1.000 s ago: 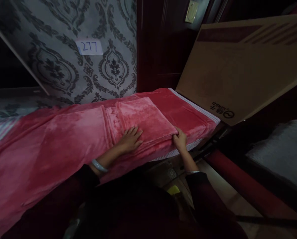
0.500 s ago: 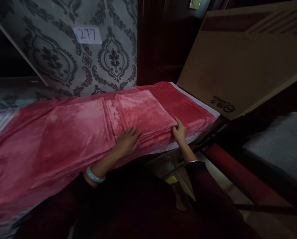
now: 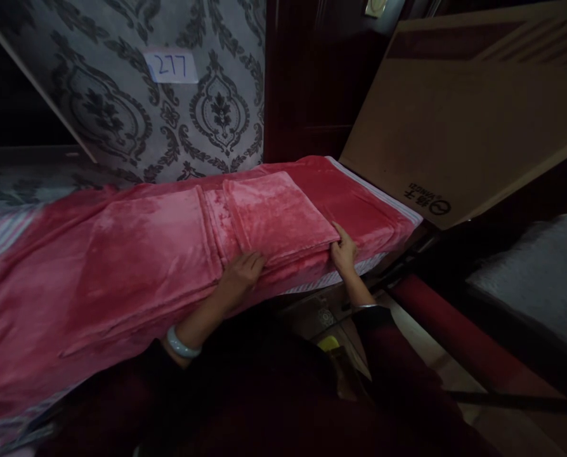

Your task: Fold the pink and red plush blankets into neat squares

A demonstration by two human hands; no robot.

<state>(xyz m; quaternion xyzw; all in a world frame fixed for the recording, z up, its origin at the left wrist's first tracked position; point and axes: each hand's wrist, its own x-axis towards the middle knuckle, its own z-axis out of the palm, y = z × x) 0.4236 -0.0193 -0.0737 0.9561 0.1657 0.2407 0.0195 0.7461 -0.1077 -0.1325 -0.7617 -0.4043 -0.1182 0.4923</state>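
Observation:
A pink plush blanket [image 3: 150, 247] lies on a long, narrow surface, its right part folded into a flat rectangular stack [image 3: 278, 212]. My right hand [image 3: 344, 252] pinches the near right corner of that stack, thumb and fingers closed on the cloth. At the stack's near left edge is my left hand [image 3: 242, 274], fingers together and curled over the cloth; the thumb is hidden. A pale bangle circles my left wrist, and a thin band is on the right one.
Striped cloth [image 3: 2, 231] shows under the blanket at the left end. A large cardboard box [image 3: 469, 114] leans behind the right end. Patterned wallpaper [image 3: 217, 114] with a "277" paper label [image 3: 173, 67] is behind. A grey cushion-like thing [image 3: 540, 279] sits at right.
My left hand has drawn slightly down toward the stack's near edge, and its spread fingers have curled in. The right hand keeps its hold on the corner.

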